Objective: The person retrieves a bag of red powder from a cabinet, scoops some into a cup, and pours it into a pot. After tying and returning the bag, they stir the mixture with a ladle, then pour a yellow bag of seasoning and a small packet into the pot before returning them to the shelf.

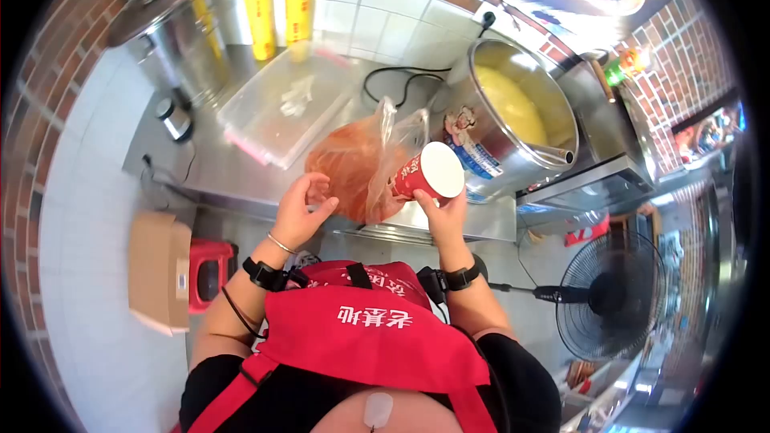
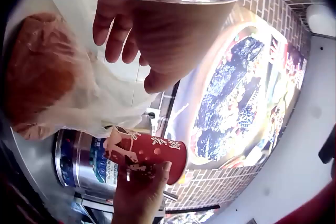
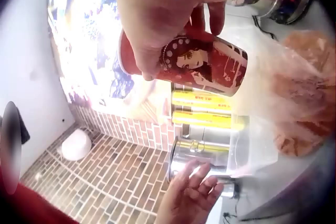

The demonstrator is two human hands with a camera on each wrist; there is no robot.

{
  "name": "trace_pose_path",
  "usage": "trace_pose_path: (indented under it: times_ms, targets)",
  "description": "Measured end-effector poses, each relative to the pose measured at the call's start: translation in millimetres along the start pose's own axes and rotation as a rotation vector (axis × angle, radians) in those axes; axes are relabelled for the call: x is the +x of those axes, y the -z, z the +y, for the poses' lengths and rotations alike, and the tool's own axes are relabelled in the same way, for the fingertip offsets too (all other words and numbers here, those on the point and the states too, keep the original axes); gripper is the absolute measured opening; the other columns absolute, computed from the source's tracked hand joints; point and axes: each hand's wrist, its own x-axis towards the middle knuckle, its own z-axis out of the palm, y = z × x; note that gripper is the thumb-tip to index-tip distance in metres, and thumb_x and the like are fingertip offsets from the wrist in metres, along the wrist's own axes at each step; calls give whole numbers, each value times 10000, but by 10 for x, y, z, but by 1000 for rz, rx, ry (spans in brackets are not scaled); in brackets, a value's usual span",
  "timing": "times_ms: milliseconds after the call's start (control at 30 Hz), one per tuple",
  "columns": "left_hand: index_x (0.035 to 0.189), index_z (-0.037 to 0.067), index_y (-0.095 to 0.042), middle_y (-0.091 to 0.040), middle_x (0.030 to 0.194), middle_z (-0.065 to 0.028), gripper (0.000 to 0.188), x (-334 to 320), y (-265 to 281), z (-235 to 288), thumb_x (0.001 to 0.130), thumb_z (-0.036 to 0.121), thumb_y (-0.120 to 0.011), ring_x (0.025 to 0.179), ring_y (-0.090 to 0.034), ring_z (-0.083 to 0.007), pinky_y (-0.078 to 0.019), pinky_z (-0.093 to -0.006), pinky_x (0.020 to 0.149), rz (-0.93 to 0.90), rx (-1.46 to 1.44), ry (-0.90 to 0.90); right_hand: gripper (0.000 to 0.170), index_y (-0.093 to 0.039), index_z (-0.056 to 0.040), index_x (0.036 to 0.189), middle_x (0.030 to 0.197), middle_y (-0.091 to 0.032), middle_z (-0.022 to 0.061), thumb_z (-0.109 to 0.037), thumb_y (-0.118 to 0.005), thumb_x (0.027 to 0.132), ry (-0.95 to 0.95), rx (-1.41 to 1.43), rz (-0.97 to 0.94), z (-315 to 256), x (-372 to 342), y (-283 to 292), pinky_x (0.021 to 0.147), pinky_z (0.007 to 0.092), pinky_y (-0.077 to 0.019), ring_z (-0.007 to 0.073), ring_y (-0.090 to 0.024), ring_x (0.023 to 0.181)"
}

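Place: kitchen or preparation corner of a food shop, by its look
Table: long grey stainless-steel table (image 1: 204, 168) against white square wall tiles (image 1: 397, 4)
Cooking: big round steel pot (image 1: 491, 130) with yellow contents
Wall: large glowing food picture panel (image 2: 231, 98) and brown brick-patterned wall (image 3: 126, 174)
Serving ware: red printed paper cup (image 1: 419, 176)
Clothing: red cloth apron (image 1: 377, 345) with white characters, worn by the person
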Motion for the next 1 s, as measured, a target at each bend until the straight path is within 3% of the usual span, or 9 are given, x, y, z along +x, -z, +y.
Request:
trace_pose_path:
  times_ms: [100,233,333,433,600,633,767,833,1000]
  targets:
    - [1081,31,-529,-548,898,-17,358,588,-34,-36,791,121,-719,741,-520,-72,-466,-224,672,-148,-58,13,723,-383,6,1269,1204,-538,112,-103,-814,700,-39,-13,114,34,93,-121,947,329,-442,192,-545,1097]
    - [1086,21,-517,-545,929,-39,432,1252,-262,-45,769,190,-755,779,-523,-99,-476,-235,699,-183,-102,11,721,-377,5,1275,1204,-535,109,-71,-806,701,-20,8,251,64,287,-299,957,329,-437,191,-538,1108]
    - [1084,1,-504,-552,953,-60,462,1494,-529,-82,763,207,-765,816,-550,-119,-492,-256,715,-104,-165,20,747,-377,9,1274,1204,-535,117,-95,-821,682,-10,-23,272,113,319,-343,959,334,-432,200,-539,1111]
    - [1076,-11,-494,-569,922,-67,473,1683,-690,-50,761,210,-769,823,-574,-131,-503,-271,718,-72,-11,192,781,-383,12,1271,1201,-539,123,-133,-842,656,46,-167,251,159,485,-389,959,338,-427,212,-541,1112]
    - [1057,5,-517,-572,810,-18,271,1641,-679,-57,851,127,-643,699,-565,-93,-483,-223,627,-59,-551,366,768,-409,9,1262,1178,-570,145,-150,-839,646,72,-281,203,-2,707,-545,936,346,-445,235,-565,1102]
    - [1057,5,-517,-572,810,-18,271,1635,-600,-68,851,127,-643,699,-565,-93,-483,-223,627,-56,-544,373,768,-409,9,1262,1178,-570,145,-150,-839,646,64,-275,202,49,757,-552,936,346,-445,235,-565,1102]
    - [1070,37,-513,-509,795,11,191,1446,-261,54,886,77,-548,653,-475,-74,-403,-217,571,-20,-533,417,687,-480,-33,1224,1174,-572,152,-163,-818,639,181,-367,1,141,856,-527,919,382,-455,314,-563,1085]
    - [1078,37,-517,-496,778,13,198,1382,-133,102,883,60,-540,630,-447,-68,-379,-214,555,40,-537,465,658,-490,-45,1212,1147,-574,149,-169,-785,637,284,-642,-189,241,908,-470,902,421,-455,347,-552,1061]
    - [1189,37,-501,-461,777,16,300,1126,34,186,890,64,-519,610,-383,-59,-345,-204,564,67,-549,432,693,-506,-95,1200,1084,-581,123,-244,-784,583,253,-964,-460,311,930,-302,859,434,-406,311,-560,1005]
